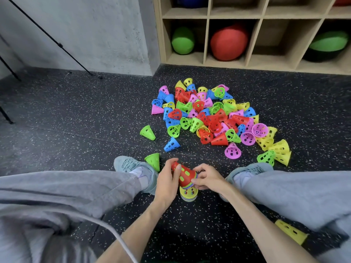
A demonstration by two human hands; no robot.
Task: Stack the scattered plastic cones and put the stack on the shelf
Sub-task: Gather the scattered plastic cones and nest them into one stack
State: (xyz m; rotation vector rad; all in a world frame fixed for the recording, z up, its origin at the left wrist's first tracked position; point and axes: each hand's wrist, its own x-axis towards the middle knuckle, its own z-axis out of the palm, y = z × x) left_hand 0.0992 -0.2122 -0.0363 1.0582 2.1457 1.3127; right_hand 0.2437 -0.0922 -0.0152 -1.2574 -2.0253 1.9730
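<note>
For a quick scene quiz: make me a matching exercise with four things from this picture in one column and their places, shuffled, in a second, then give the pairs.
Things
1. red-topped cone stack
2. yellow-topped cone stack
3. red ball
4. lone green cone

Places
A. in a shelf compartment
B. standing on the floor under the hands
C. lying on the floor left of the pile
D. held between the left hand and the right hand

Pairs: 1-D, 2-B, 3-A, 4-C
</note>
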